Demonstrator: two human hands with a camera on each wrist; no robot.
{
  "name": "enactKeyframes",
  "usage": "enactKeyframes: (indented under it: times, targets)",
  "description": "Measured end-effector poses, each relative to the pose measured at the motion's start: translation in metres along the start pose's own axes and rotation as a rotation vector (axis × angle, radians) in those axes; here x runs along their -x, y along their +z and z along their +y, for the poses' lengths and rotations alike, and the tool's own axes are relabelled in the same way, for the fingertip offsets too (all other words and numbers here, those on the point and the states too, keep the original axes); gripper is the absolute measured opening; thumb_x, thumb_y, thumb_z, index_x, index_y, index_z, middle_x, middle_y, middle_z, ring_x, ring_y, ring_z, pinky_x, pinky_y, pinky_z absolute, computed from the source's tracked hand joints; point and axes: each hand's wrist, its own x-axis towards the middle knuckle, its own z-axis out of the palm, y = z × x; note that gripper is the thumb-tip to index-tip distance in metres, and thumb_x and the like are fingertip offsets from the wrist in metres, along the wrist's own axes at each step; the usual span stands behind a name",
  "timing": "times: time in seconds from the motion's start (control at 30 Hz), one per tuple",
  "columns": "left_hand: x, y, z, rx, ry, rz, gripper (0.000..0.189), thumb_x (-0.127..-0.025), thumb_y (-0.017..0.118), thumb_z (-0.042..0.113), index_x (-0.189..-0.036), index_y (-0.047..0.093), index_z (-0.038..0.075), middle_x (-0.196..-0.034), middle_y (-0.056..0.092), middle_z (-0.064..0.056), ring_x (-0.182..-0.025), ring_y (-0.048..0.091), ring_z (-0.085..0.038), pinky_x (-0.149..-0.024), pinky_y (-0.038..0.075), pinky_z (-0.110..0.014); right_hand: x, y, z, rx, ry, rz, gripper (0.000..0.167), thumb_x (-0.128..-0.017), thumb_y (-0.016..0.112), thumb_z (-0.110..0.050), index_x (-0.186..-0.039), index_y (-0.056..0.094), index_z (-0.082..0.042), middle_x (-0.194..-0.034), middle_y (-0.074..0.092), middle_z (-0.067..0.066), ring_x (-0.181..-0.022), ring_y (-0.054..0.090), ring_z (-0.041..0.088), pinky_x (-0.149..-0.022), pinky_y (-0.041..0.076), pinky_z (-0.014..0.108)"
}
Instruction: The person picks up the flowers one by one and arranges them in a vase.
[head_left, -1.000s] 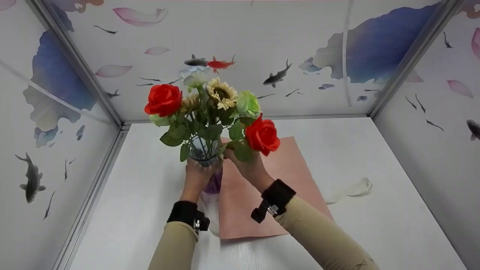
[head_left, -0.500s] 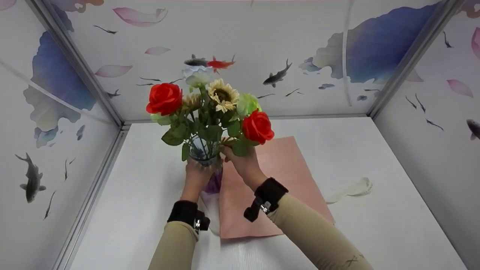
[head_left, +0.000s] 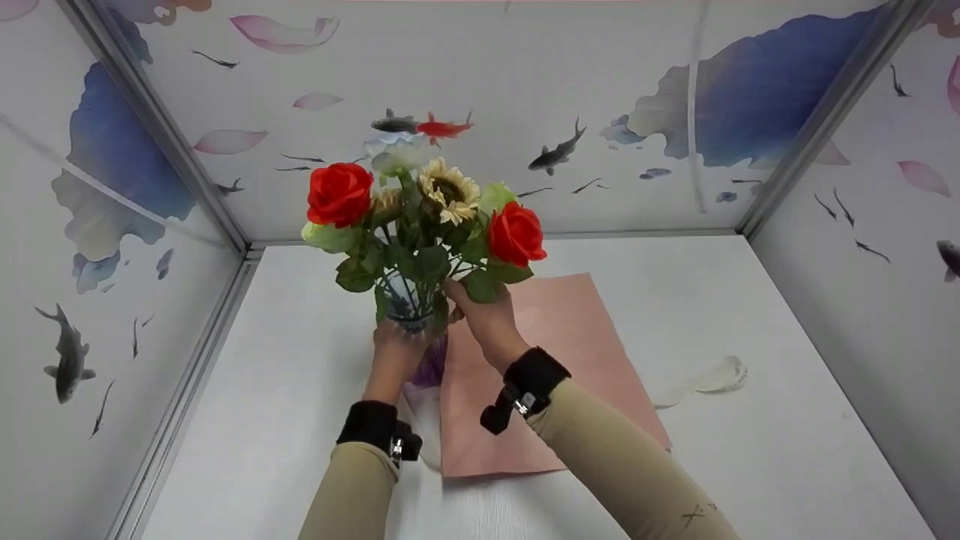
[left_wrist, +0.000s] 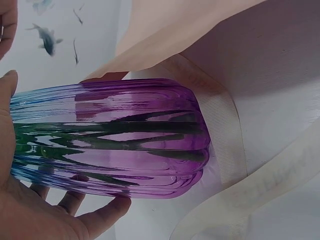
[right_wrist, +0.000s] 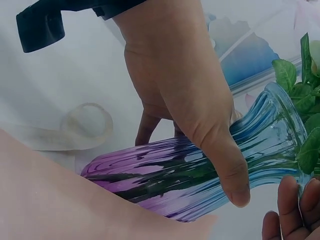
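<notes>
In the head view my left hand (head_left: pixel 401 352) grips a ribbed glass vase (left_wrist: pixel 150 140), blue at the neck and purple at the base, its thumb on one side and fingers on the other. Stems show through the glass. A bouquet fills the mouth: a red rose (head_left: pixel 340 195) at left, a cream sunflower (head_left: pixel 450 191) in the middle, pale blooms, and a second red rose (head_left: pixel 516 234) at right. By the vase's rim my right hand (head_left: pixel 487 322) pinches the stem of that right-hand rose; leaves partly cover its fingertips.
A sheet of pink wrapping paper (head_left: pixel 555 360) lies on the white table (head_left: pixel 780 450), right beside the vase. Cream ribbon (head_left: pixel 720 379) trails out from its right side, and more ribbon (left_wrist: pixel 225 135) runs near the vase's base. Printed panels enclose the table at the back and sides.
My right hand has shifted left and slightly up, and the right-hand red rose has risen with it. The left-hand rose has swung a little right. My left hand stays on the vase.
</notes>
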Motion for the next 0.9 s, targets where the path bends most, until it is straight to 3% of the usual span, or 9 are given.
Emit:
enactKeyframes:
  times: [0.03,0.1,0.23,0.37,0.57,0.73,0.9]
  targets:
    - [0.000,0.000,0.000,-0.025,0.018,0.002,0.025,-0.100,0.063,0.017,-0.118,0.063,0.000,-0.126,0.062,-0.029,-0.122,0.053,-0.048,-0.096,0.044,-0.067,-0.001,0.000,0.000,0.001,0.015,0.000,0.018,-0.095,0.074,-0.025,-0.090,0.064,-0.011,-0.082,0.063,0.015,-0.065,0.060,0.024,-0.076,0.058,0.039]
    - [-0.001,0.000,0.000,-0.003,-0.009,-0.007,0.031,-0.100,0.064,0.021,-0.122,0.062,-0.001,-0.130,0.060,-0.030,-0.126,0.051,-0.049,-0.098,0.043,-0.067,-0.002,0.000,0.000,0.008,0.050,-0.002,0.021,-0.094,0.074,-0.029,-0.088,0.065,-0.012,-0.079,0.063,0.008,-0.062,0.059,0.019,-0.078,0.059,0.041]
    - [-0.003,-0.001,0.002,0.134,-0.128,-0.016,0.055,-0.099,0.065,0.030,-0.137,0.050,-0.007,-0.143,0.048,-0.033,-0.134,0.043,-0.050,-0.105,0.039,-0.067,-0.004,-0.001,0.001,0.050,0.098,-0.053,0.032,-0.096,0.071,-0.039,-0.081,0.066,-0.011,-0.070,0.061,0.004,-0.059,0.059,0.018,-0.087,0.058,0.048]
    - [-0.005,-0.001,0.003,0.235,-0.206,-0.015,0.069,-0.097,0.067,0.033,-0.143,0.040,-0.011,-0.147,0.044,-0.034,-0.138,0.040,-0.048,-0.110,0.035,-0.065,-0.004,-0.003,0.002,0.083,0.125,-0.119,0.043,-0.098,0.066,-0.047,-0.074,0.065,-0.011,-0.064,0.059,0.004,-0.058,0.059,0.018,-0.088,0.057,0.042]
    - [-0.004,-0.002,0.002,0.225,-0.200,-0.026,0.069,-0.097,0.067,0.033,-0.142,0.041,-0.012,-0.145,0.044,-0.035,-0.136,0.041,-0.049,-0.110,0.035,-0.064,-0.002,-0.007,0.003,0.095,0.116,-0.188,0.044,-0.100,0.063,-0.048,-0.076,0.067,-0.011,-0.063,0.060,0.003,-0.059,0.060,0.019,-0.087,0.058,0.043]
    - [-0.005,-0.002,0.002,0.268,-0.189,0.008,0.067,-0.096,0.069,0.035,-0.142,0.042,-0.006,-0.145,0.044,-0.032,-0.137,0.042,-0.047,-0.110,0.037,-0.064,-0.001,-0.013,0.006,0.088,0.110,-0.223,0.038,-0.099,0.066,-0.046,-0.084,0.069,-0.011,-0.066,0.061,0.005,-0.063,0.062,0.019,-0.081,0.060,0.038]
    - [-0.005,-0.001,0.001,0.272,-0.173,0.024,0.065,-0.096,0.069,0.036,-0.143,0.044,-0.002,-0.146,0.045,-0.031,-0.137,0.041,-0.047,-0.108,0.037,-0.066,0.000,-0.026,0.013,0.128,0.142,-0.247,0.039,-0.098,0.066,-0.047,-0.093,0.069,-0.008,-0.075,0.064,0.005,-0.067,0.066,0.020,-0.089,0.058,0.038]
